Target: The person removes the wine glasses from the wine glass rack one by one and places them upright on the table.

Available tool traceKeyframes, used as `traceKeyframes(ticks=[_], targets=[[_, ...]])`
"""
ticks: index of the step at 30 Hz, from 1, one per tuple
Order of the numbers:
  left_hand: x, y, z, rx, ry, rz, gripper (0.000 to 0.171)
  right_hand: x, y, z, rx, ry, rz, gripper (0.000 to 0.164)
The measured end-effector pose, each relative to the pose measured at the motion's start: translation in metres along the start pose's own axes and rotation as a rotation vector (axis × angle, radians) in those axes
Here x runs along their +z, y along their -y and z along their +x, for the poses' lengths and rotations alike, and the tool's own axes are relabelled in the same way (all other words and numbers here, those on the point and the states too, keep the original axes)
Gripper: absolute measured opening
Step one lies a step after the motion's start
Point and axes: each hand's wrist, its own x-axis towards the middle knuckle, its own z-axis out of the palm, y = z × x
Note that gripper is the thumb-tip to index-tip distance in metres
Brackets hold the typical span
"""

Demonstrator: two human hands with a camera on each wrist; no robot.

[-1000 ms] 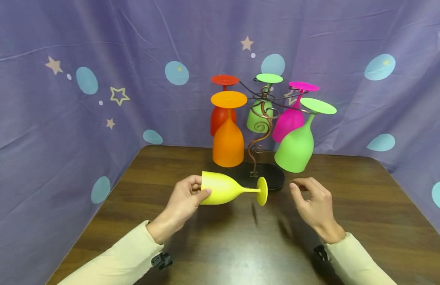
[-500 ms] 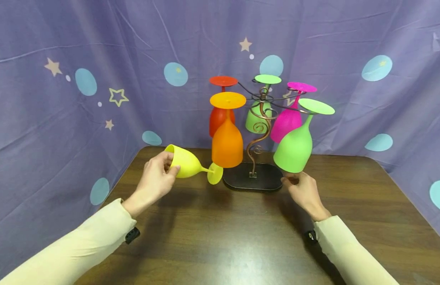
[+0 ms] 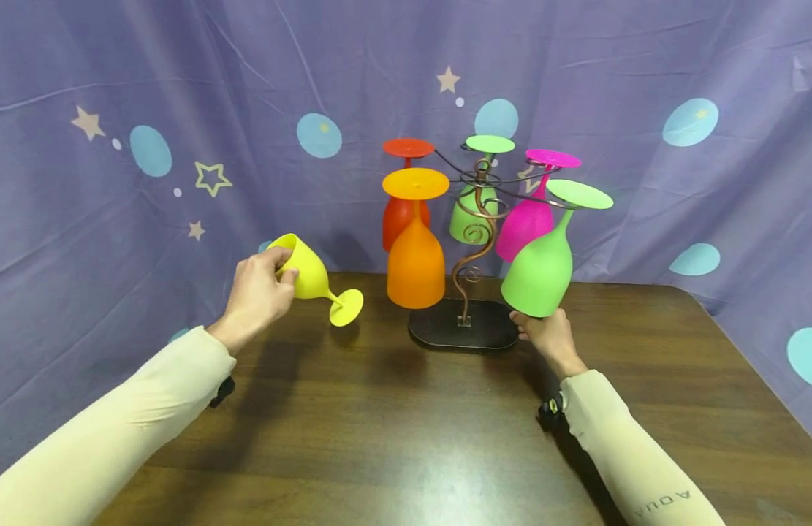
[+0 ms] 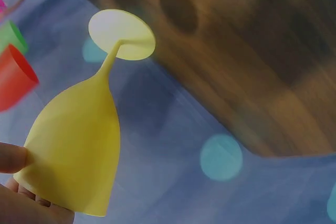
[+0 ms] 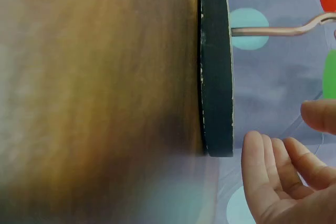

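Observation:
A yellow goblet (image 3: 308, 269) tilts in my left hand (image 3: 256, 298), bowl up and foot (image 3: 347, 307) pointing down to the right. Thumb and fingers pinch it at the rim, as the left wrist view (image 4: 79, 145) shows. My right hand (image 3: 547, 337) is at the right end of the rack's black base (image 3: 438, 332), below a light green goblet (image 3: 539, 277). In the right wrist view its fingers (image 5: 254, 161) are loosely bent, thumb apart, with nothing between them, close beside the base's end.
The wire rack's copper stem (image 3: 463, 274) bears upside-down goblets: orange (image 3: 416, 270), red (image 3: 394, 219), pink (image 3: 527, 226) and two light green ones, one at the back (image 3: 465, 219). A brown wooden table (image 3: 406, 431) lies below. A purple curtain (image 3: 182, 219) hangs behind.
My left hand has carried the yellow goblet left and back, away from the rack, its foot tipping downward. My right hand has moved forward to the base's right end.

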Motion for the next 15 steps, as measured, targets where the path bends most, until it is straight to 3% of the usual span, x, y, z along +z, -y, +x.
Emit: traceKeyframes(ticks=[2, 9, 15], targets=[[-0.003, 0.006, 0.007, -0.005, -0.001, 0.02, 0.03, 0.002, -0.001, 0.004, 0.041, 0.012, 0.052, 0.029], [-0.012, 0.027, 0.03, -0.073, 0.034, 0.117, 0.034, 0.006, -0.005, 0.009, 0.165, 0.024, 0.014, 0.029], [-0.011, 0.044, 0.046, -0.091, 0.07, 0.162, 0.037, 0.011, -0.009, 0.01, 0.194, 0.053, 0.077, 0.028]])
